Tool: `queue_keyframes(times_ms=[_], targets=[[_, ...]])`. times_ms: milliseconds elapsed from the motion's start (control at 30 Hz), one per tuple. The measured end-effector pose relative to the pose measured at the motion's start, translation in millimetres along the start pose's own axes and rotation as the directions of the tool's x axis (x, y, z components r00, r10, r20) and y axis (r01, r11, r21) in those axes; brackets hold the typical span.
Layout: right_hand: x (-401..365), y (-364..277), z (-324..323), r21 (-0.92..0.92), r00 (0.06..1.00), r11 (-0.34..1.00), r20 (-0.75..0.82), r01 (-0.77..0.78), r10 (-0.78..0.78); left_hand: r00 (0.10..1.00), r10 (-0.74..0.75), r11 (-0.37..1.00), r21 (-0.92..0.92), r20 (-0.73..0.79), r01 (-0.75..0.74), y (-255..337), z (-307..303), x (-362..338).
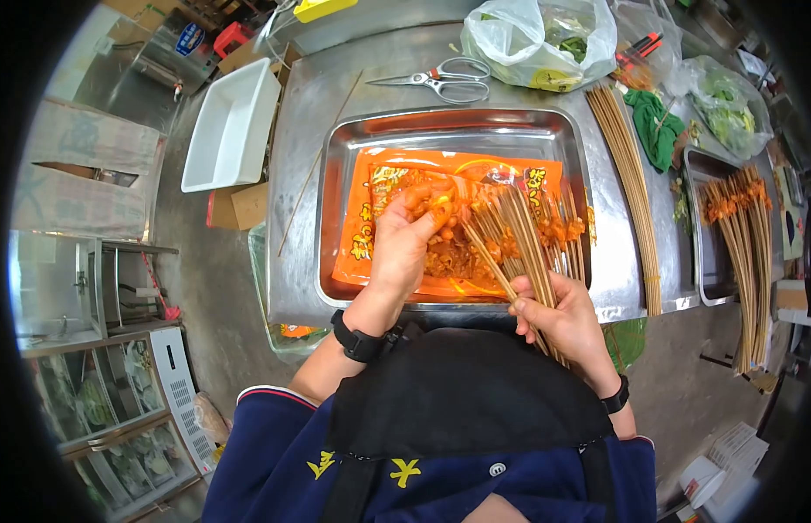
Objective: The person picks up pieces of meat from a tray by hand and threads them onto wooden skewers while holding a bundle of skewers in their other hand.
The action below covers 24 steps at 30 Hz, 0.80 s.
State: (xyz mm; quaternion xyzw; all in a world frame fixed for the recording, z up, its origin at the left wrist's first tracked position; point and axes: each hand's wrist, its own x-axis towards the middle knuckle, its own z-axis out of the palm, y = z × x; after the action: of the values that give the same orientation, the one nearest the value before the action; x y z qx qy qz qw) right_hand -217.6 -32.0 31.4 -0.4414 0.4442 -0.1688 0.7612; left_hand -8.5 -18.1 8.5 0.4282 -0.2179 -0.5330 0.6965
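My right hand [558, 315] is closed around the bare lower ends of several bamboo skewers [534, 248], which lean up and to the left. My left hand [411, 228] has its sauce-coated fingers pinched at the tip of a skewer, on a piece of orange-sauced food [463, 207] whose kind I cannot make out. Both hands are over a metal tray [335, 144]. In it lies a large orange food packet [353, 253] with sauced pieces on top. More loaded skewers [573, 240] rest at the tray's right side, partly hidden by the held ones.
Scissors [436, 80] lie behind the tray. A bundle of bare skewers [630, 187] is to its right. Further right, a second tray [697, 166] carries loaded skewers [741, 235]. Plastic bags of greens [540, 44] stand at the back; a white bin [233, 122] is left.
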Motion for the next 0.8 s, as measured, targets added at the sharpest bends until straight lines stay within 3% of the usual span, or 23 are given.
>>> queue_keyframes(times_ms=[67,300,500,700,800], targets=[[0,-1,0,0.017,1.0,1.0,-0.002,0.002,-0.002,0.997,-0.075,0.989,0.133,0.026,0.071,0,-5,0],[1,-1,-4,0.039,1.0,0.999,0.021,0.011,-0.011,0.99,-0.086,0.915,0.402,0.112,0.034,1,-5,-5],[2,0,-5,0.052,1.0,0.999,0.022,0.002,-0.003,0.996,-0.044,0.977,0.213,0.081,0.026,1,0,-9],[2,-2,-5,0.053,1.0,0.999,0.025,-0.006,0.005,0.983,-0.147,0.981,0.142,0.108,0.131,4,-6,-4],[2,-1,-4,0.062,0.999,0.998,0.033,-0.009,0.007,0.982,-0.167,0.986,0.005,0.092,0.167,2,-6,-3]])
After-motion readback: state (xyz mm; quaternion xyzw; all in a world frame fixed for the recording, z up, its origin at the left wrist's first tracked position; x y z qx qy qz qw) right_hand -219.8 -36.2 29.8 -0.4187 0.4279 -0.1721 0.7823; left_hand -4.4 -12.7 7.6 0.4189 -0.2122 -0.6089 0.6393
